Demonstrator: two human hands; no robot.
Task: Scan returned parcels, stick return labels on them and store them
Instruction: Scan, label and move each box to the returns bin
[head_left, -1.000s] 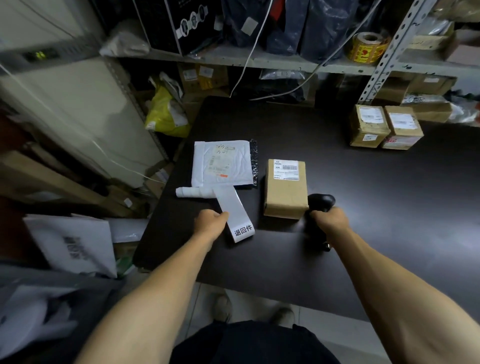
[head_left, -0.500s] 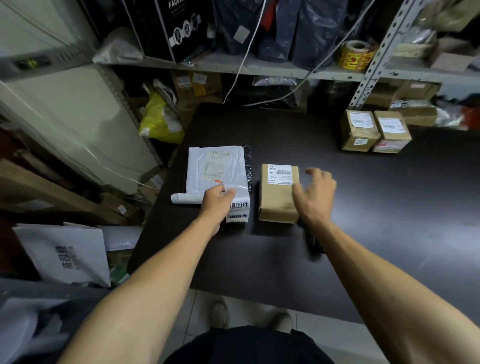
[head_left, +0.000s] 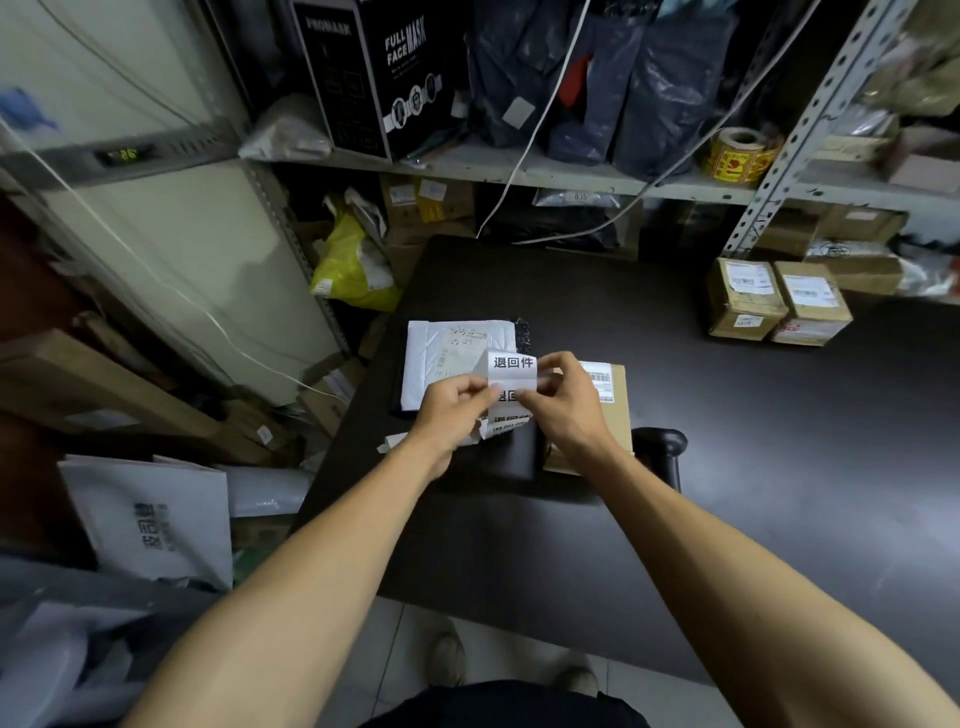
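Observation:
A white strip of return labels (head_left: 511, 370) printed with black characters is lifted above the dark table (head_left: 727, 467). My left hand (head_left: 454, 410) pinches the strip from the left and my right hand (head_left: 558, 402) pinches it from the right. Behind the strip lies a white bubble mailer (head_left: 441, 353). A brown cardboard parcel (head_left: 615, 400) with a barcode label lies under my right hand, partly hidden. The black barcode scanner (head_left: 662, 447) rests on the table just right of that parcel.
Two small cardboard boxes (head_left: 774, 304) stand at the table's back right by a metal rack upright (head_left: 779, 156). Shelves behind hold dark bags, a black box and a yellow tape roll (head_left: 740, 153). Cartons and white bags crowd the floor at left.
My right hand let go of the scanner, left it on the table and came over to the label strip. Both hands raised the strip off the table.

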